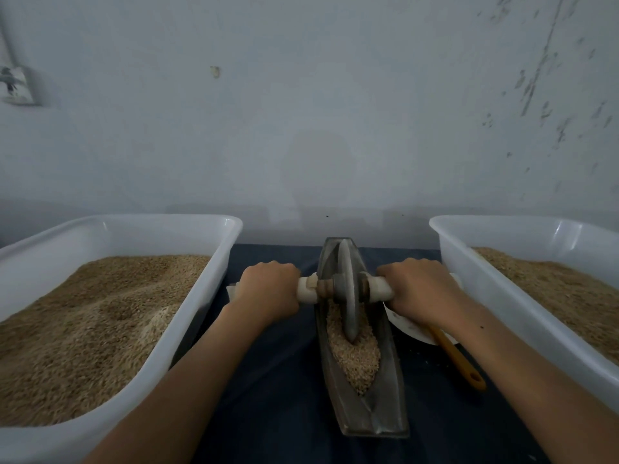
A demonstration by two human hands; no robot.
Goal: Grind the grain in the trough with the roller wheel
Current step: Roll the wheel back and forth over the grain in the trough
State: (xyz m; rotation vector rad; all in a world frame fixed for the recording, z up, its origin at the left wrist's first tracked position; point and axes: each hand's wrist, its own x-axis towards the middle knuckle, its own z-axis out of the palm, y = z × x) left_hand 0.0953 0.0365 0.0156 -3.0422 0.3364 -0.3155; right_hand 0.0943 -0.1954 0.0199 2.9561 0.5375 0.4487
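In the trough [360, 390] between two tubs, roller wheel [346, 289] stands in grain [356, 360]; left hand [268, 289] and right hand [418, 289] each grip its handle.

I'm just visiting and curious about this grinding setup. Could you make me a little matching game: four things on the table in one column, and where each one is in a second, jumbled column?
Things:
1. roller wheel
2. left tub
3. orange spoon
4. left hand

Places:
A. lying to the right of the trough, handle toward the person
B. wrapped around the white handle left of the wheel
C. standing on edge in the grain in the trough
D. at the table's left side, full of grain

Pairs: 1-C, 2-D, 3-A, 4-B
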